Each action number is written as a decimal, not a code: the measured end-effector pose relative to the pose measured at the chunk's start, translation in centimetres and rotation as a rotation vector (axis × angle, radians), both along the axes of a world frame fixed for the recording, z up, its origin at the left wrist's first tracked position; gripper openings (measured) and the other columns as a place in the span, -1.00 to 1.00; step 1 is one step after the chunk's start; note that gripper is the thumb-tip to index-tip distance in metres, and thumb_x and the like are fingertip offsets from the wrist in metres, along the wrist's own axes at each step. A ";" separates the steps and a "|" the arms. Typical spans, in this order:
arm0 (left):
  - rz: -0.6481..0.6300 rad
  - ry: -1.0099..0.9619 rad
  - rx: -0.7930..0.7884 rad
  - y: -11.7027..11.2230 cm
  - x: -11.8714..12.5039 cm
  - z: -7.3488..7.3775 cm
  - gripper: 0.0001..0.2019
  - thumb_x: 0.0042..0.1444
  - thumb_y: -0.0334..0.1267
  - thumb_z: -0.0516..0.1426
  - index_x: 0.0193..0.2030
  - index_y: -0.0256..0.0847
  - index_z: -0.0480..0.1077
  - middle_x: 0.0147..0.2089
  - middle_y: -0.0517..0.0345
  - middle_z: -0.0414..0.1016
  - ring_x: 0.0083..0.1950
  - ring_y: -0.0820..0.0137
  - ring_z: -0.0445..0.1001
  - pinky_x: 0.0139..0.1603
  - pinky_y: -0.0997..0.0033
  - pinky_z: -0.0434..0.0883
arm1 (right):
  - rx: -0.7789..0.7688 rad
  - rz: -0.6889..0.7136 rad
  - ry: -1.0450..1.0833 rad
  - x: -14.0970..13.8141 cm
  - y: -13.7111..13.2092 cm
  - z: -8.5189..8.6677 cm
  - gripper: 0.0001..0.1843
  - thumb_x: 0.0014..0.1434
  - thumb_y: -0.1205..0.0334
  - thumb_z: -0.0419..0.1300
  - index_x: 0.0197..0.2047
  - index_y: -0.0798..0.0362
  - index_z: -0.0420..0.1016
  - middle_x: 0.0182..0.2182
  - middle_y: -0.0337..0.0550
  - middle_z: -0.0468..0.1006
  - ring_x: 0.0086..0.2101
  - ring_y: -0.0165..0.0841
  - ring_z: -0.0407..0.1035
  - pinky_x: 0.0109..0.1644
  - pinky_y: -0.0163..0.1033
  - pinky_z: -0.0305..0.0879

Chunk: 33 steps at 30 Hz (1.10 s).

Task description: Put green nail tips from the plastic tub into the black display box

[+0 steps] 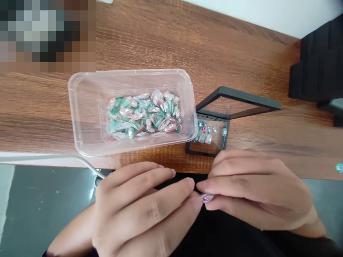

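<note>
between left hand and right hand, a purple-patterned false nail is pinched by both hands' fingers.

Left hand: pinching | right hand: curled, perhaps pinching too | 2 hands: close

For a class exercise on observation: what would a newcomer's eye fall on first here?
Probably the clear tub on the wooden table, with its heap of green and pink pieces. Next, the small purple-patterned piece between the left hand and right hand, low in view. Beside the tub's right end, a black case stands open.
</note>
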<state>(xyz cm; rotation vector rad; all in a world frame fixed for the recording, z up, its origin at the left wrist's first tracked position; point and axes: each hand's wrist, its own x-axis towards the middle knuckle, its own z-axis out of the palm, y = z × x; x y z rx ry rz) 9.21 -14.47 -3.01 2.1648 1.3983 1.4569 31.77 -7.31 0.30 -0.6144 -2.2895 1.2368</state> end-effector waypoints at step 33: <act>-0.338 0.534 -0.071 3.0 -1.1 -4.2 -0.48 0.23 -0.37 0.41 0.32 -0.26 0.50 0.37 -0.03 0.55 0.49 0.15 0.45 0.46 0.27 0.44 | 0.520 -0.563 -0.411 3.4 -1.2 -4.2 -0.96 0.42 0.30 0.37 -0.12 0.09 0.62 -0.27 -0.27 0.65 -0.36 -0.45 0.48 -0.28 -0.24 0.31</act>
